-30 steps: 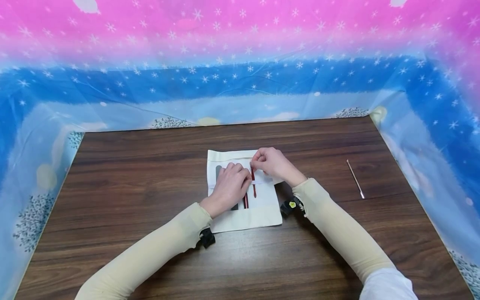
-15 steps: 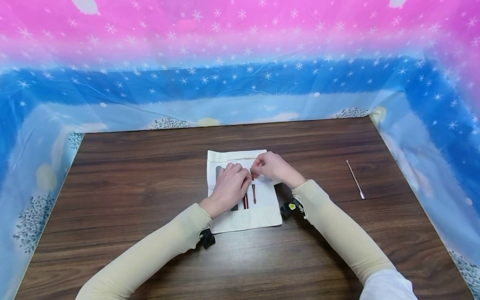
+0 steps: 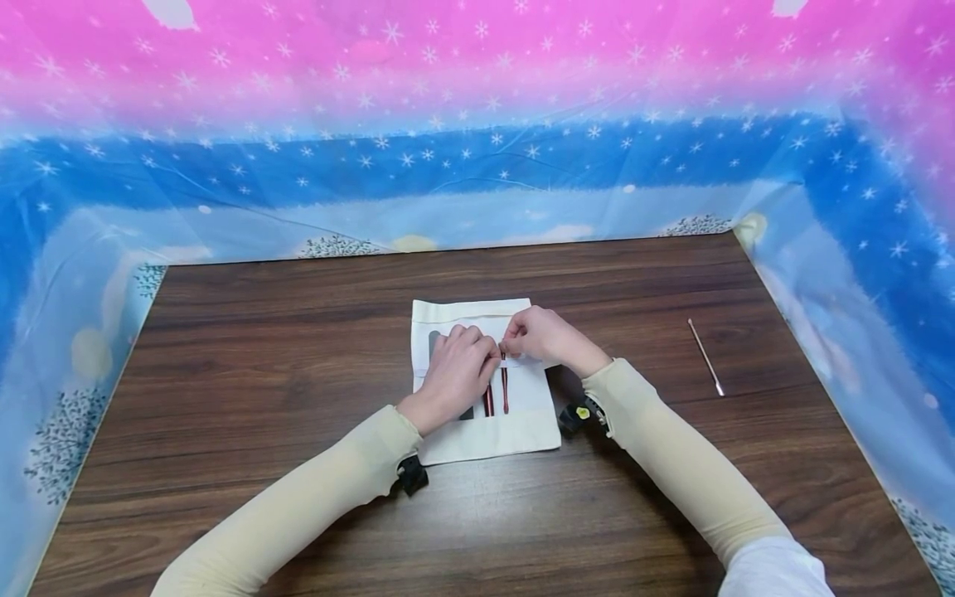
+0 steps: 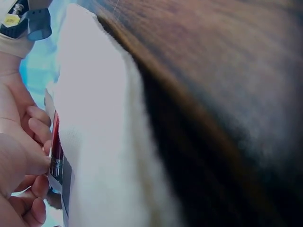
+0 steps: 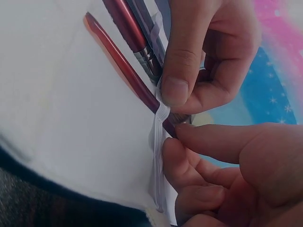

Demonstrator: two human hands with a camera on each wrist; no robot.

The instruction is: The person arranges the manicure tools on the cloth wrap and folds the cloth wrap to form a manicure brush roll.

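Observation:
On a white cloth roll (image 3: 485, 438) lies a slim dark-red stick-like tool (image 3: 505, 394), passed under a white elastic band (image 5: 160, 146). My right hand (image 3: 548, 334) pinches the tool's far end between thumb and fingertips; that end is partly hidden. My left hand (image 3: 458, 369) pinches the elastic band close beside it with thumb and curled finger, as the right wrist view shows. Under the left hand, a thicker red-handled brush (image 5: 127, 23) with a metal ferrule sits in the band. A flat grey piece (image 3: 434, 340) beside it is mostly covered by that hand.
A thin metallic double-ended tool (image 3: 705, 356) lies on the brown wooden table (image 3: 283, 332) to the right. A snowflake-patterned cloth (image 3: 477, 166) hangs round the table's back and sides. Both wrists wear small black cameras.
The slim red tool has slid toward the near edge of the cloth through the band, and my right hand has come slightly nearer with it. My left hand has stayed in place.

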